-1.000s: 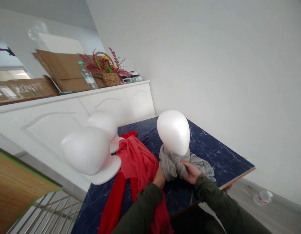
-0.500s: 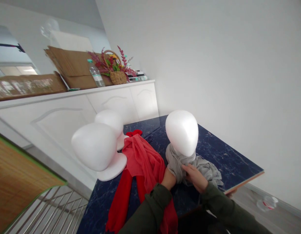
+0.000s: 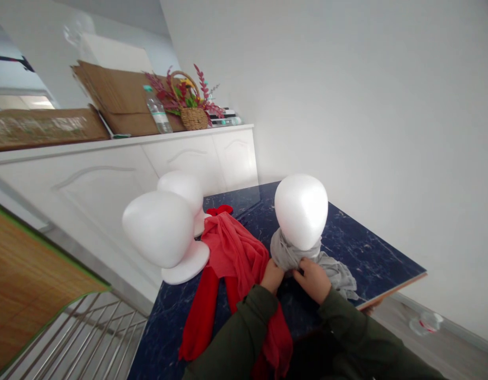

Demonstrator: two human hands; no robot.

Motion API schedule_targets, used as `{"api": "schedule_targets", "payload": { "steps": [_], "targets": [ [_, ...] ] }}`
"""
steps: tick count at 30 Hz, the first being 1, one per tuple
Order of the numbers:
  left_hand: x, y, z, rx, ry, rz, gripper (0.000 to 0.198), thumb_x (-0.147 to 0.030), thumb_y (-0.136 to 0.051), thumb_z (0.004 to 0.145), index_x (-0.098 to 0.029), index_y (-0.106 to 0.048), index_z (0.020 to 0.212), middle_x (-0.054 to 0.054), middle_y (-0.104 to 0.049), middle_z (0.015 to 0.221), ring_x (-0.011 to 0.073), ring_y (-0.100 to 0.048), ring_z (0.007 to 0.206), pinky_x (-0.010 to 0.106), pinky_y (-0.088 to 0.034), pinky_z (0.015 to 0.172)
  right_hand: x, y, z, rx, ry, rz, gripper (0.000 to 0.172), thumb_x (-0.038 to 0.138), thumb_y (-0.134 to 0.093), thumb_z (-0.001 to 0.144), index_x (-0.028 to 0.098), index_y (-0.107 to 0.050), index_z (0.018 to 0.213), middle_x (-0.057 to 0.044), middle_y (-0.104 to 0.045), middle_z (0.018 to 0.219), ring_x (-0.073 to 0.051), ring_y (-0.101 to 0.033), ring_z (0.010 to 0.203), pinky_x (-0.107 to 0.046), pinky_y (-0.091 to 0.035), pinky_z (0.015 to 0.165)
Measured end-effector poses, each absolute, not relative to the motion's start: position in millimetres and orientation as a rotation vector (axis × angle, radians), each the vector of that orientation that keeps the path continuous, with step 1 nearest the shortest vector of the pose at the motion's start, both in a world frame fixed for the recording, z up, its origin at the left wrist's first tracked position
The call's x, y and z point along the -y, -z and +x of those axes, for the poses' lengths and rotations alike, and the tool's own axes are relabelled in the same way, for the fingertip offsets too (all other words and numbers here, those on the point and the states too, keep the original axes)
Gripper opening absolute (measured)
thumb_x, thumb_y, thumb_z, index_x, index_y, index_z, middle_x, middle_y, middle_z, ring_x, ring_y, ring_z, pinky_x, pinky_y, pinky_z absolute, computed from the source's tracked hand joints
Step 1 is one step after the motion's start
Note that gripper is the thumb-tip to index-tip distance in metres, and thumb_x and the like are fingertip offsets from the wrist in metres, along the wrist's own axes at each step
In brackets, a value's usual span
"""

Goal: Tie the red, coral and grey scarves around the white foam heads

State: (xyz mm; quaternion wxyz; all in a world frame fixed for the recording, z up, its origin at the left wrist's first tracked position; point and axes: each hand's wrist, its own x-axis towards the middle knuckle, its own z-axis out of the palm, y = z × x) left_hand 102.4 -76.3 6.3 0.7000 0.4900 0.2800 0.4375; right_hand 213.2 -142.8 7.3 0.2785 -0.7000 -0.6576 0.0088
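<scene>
Right of centre, the right hand has neared the left hand, both holding the gray scarf. Its wrap seems neater.

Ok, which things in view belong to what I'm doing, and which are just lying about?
Part of the job:
grey scarf, touched by left hand and right hand
white head inside it

Apparently just lying about:
red cloths
two other white heads
flower basket
bottle
cardboard

Plain pale wall, white panelled cabinet, dark-blue marbled table, grey floor
</scene>
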Motion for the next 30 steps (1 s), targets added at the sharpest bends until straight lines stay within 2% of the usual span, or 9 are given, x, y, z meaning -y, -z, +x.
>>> {"api": "schedule_targets", "payload": {
  "steps": [2, 5, 10, 14, 17, 19, 22, 26, 30],
  "targets": [
    [75, -5, 103, -0.652, -0.958, 1.178, 0.026, -0.020, -0.066, 0.056, -0.016, -0.063, 0.082, 0.008, -0.064, 0.088, 0.0234, -0.056, 0.087, 0.036, -0.042, 0.081, 143, -9, 224, 1.752, 0.019, -1.887, 0.018, 0.021, -0.042, 0.077, 0.017, -0.046, 0.060, -0.003, -0.050, 0.069, -0.017, -0.050, 0.066, -0.025, -0.035, 0.059],
    [69, 0, 102, -0.715, -0.983, 1.111, 0.027, -0.023, -0.067, 0.056, -0.013, -0.061, 0.080, 0.007, -0.065, 0.080, 0.0204, -0.059, 0.075, 0.034, -0.044, 0.074, 146, -11, 248, 1.674, 0.073, -1.914, 0.019, 0.022, -0.039, 0.077, 0.017, -0.046, 0.061, -0.003, -0.050, 0.069, -0.017, -0.050, 0.067, -0.025, -0.034, 0.060],
    [59, 0, 100, -0.649, -1.031, 0.872, 0.028, -0.027, -0.066, 0.058, -0.011, -0.061, 0.081, 0.007, -0.065, 0.078, 0.0170, -0.059, 0.074, 0.030, -0.043, 0.075, 148, -15, 296, 1.513, 0.169, -2.011, 0.018, 0.023, -0.037, 0.075, 0.017, -0.052, 0.067, -0.004, -0.053, 0.073, -0.018, -0.050, 0.071, -0.025, -0.034, 0.063],
    [55, -7, 98, -0.622, -1.043, 0.729, 0.023, -0.026, -0.061, 0.061, -0.012, -0.060, 0.080, 0.004, -0.064, 0.076, 0.0155, -0.059, 0.074, 0.027, -0.044, 0.071, 142, -14, 319, 1.432, 0.246, -2.077, 0.018, 0.023, -0.037, 0.073, 0.017, -0.048, 0.058, -0.005, -0.051, 0.068, -0.018, -0.048, 0.070, -0.026, -0.034, 0.063],
    [55, -10, 97, -0.644, -0.993, 0.588, 0.020, -0.025, -0.057, 0.064, -0.013, -0.059, 0.080, 0.002, -0.062, 0.073, 0.0130, -0.058, 0.067, 0.025, -0.046, 0.066, 132, -4, 319, 1.447, 0.256, -2.013, 0.018, 0.021, -0.037, 0.071, 0.017, -0.048, 0.057, -0.006, -0.051, 0.069, -0.019, -0.048, 0.073, -0.026, -0.036, 0.068],
    [56, -10, 97, -0.653, -0.956, 0.543, 0.020, -0.025, -0.057, 0.065, -0.013, -0.059, 0.081, 0.001, -0.062, 0.072, 0.0121, -0.057, 0.065, 0.024, -0.046, 0.063, 125, 6, 312, 1.439, 0.233, -1.999, 0.017, 0.019, -0.037, 0.070, 0.015, -0.052, 0.063, -0.009, -0.054, 0.076, -0.021, -0.049, 0.079, -0.029, -0.036, 0.075],
    [59, -7, 98, -0.663, -0.936, 0.621, 0.026, -0.023, -0.062, 0.063, -0.014, -0.057, 0.087, 0.002, -0.062, 0.077, 0.0130, -0.058, 0.067, 0.024, -0.046, 0.062, 119, 19, 296, 1.363, 0.103, -2.024, 0.026, 0.017, -0.034, 0.071, 0.009, -0.055, 0.084, -0.015, -0.054, 0.091, -0.026, -0.046, 0.092, -0.036, -0.034, 0.084],
    [66, -6, 101, -0.689, -0.974, 0.730, 0.047, -0.021, -0.067, 0.060, -0.019, -0.051, 0.104, 0.004, -0.061, 0.095, 0.0159, -0.058, 0.080, 0.028, -0.046, 0.072, 119, 28, 286, 1.212, -0.233, -1.901, 0.041, 0.022, -0.034, 0.073, 0.011, -0.045, 0.111, -0.013, -0.050, 0.109, -0.028, -0.041, 0.105, -0.046, -0.025, 0.092],
    [70, -8, 100, -0.575, -0.929, 0.799, 0.042, -0.022, -0.066, 0.062, -0.016, -0.055, 0.102, 0.008, -0.059, 0.105, 0.0196, -0.055, 0.096, 0.030, -0.041, 0.085, 119, 27, 284, 0.872, -0.553, -1.547, 0.060, 0.033, -0.049, 0.067, 0.013, -0.034, 0.122, -0.012, -0.051, 0.109, -0.025, -0.047, 0.102, -0.037, -0.035, 0.089]
  ]
}}
